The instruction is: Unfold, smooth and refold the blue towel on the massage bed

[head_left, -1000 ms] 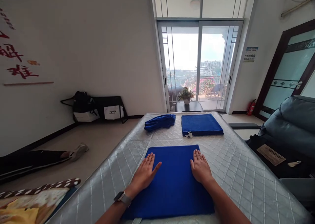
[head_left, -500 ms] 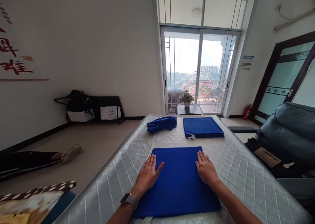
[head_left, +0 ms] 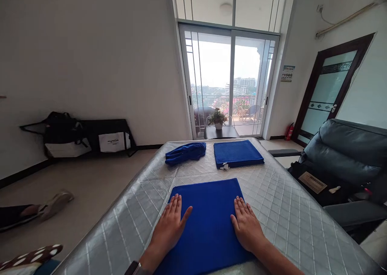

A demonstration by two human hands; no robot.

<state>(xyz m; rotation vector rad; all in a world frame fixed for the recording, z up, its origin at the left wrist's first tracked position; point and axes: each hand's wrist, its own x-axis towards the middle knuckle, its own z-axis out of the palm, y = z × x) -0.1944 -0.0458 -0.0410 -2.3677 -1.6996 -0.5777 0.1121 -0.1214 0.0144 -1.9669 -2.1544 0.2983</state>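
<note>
A blue cloth folded into a flat rectangle [head_left: 208, 222] lies on the silver quilted table cover [head_left: 121, 222] right in front of me. On its left edge my left hand [head_left: 169, 222] rests flat, thumb spread away from the fingers. My right hand [head_left: 246, 224] lies flat along the opposite edge, palm down. Neither hand grips anything. Beyond the cloth, a stack of folded blue cloth [head_left: 237, 152] with a white tag [head_left: 225, 167] sits at the far right of the table. To its left is a bunched blue cloth [head_left: 185, 153].
A potted plant [head_left: 218, 119] stands on a chair past the table's far edge, before a glass sliding door. To the right is a dark armchair [head_left: 353, 154] holding a black bag. Bags [head_left: 112, 142] sit along the left wall. A person's foot [head_left: 57, 204] shows at left.
My view has turned slightly to the right, so everything sits further left in the picture. Both hands stay flat on the cloth's side edges, a little nearer to me along it.
</note>
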